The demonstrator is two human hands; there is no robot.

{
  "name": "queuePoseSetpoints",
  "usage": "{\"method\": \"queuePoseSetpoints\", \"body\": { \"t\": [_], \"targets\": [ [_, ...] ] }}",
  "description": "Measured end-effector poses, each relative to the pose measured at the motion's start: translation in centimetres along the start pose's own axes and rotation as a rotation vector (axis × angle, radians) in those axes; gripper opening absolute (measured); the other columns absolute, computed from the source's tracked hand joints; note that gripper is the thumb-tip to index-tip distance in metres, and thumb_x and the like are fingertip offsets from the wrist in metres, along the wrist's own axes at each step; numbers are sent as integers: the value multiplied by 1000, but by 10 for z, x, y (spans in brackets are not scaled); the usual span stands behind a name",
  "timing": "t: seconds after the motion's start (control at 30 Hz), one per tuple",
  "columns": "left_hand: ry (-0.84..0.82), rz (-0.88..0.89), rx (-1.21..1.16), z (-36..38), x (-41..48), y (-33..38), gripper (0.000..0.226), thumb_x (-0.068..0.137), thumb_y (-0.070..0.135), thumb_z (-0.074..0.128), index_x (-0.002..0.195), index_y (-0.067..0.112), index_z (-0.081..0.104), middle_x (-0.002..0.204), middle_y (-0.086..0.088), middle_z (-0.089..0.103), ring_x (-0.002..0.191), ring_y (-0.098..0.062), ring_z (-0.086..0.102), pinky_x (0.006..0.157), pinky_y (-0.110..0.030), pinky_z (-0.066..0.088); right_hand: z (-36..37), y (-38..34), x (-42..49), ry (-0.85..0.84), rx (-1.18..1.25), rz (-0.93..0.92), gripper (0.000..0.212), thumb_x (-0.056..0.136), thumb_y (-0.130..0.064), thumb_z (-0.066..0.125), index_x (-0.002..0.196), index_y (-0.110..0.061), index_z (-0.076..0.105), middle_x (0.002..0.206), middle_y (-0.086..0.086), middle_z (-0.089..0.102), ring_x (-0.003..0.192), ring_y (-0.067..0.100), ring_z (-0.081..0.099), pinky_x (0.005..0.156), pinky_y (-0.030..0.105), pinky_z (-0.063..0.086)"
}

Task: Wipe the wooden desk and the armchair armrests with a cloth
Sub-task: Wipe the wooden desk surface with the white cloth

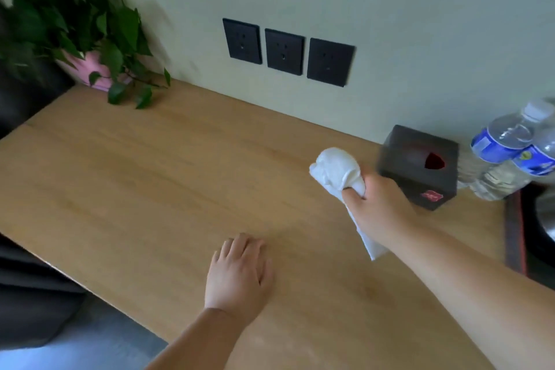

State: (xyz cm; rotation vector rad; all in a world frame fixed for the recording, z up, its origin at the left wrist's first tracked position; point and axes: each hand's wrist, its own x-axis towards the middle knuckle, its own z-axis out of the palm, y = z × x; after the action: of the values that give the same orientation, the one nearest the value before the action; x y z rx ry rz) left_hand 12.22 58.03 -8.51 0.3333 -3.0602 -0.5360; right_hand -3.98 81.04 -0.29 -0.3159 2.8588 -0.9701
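1. r hand [381, 207] grips bunched white cloth [336, 171], soft wad fwd, tail hanging under wrist, at right part of smooth wood-grain desk [150, 183], just beside black box [420, 165].
2. l hand [240, 276] flat on desk, fingers relaxed, holds nothing.
3. wide stretch of wood runs left to plant [69, 18]; 2 clear bottles [510, 153] at right edge.
4. box label red, bottle labels blue, both unreadable.

Two arms in view, both bare. L hand [240, 275] shows its back: smooth, knuckles faint, fingers [240, 246] foreshortened & short-looking, thumb on its R side. L forearm [198, 339] is bare from wrist to bottom edge, fairly slim. R hand [380, 207] also seen from the back, thumb on the near-L side. R forearm [468, 282] is bare to the frame's R edge & looks much thicker there, wide-angle stretch. Outlines a bit soft w/ blur.
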Motion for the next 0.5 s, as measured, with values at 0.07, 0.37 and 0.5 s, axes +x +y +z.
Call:
{"method": "queuePoseSetpoints", "body": {
  "t": [0.07,0.37,0.5],
  "targets": [
    [-30,17,74,-9,42,-8,45,89,49,44,122,27,67,126,5,62,110,-25,60,94,-42,47,9,-4,40,27,-87,-6,15,92,-30,52,84,-36,41,60,-8,53,55,22,59,50,31,40],
    [-102,134,132,8,103,-47,75,83,51,57,153,27,47,167,-2,35,156,-24,26,125,-52,14,73,20,141,70,-356,94,43,87,-39,60,127,-20,59,125,4,67,115,32,60,92,44,48],
    [-121,131,111,7,104,-45,77,82,49,56,155,27,43,169,-3,30,158,-23,21,126,-56,19,89,26,145,-20,-414,-33,65,90,-41,57,150,-21,46,165,5,39,143,31,42,114,49,34]
  ]
}}
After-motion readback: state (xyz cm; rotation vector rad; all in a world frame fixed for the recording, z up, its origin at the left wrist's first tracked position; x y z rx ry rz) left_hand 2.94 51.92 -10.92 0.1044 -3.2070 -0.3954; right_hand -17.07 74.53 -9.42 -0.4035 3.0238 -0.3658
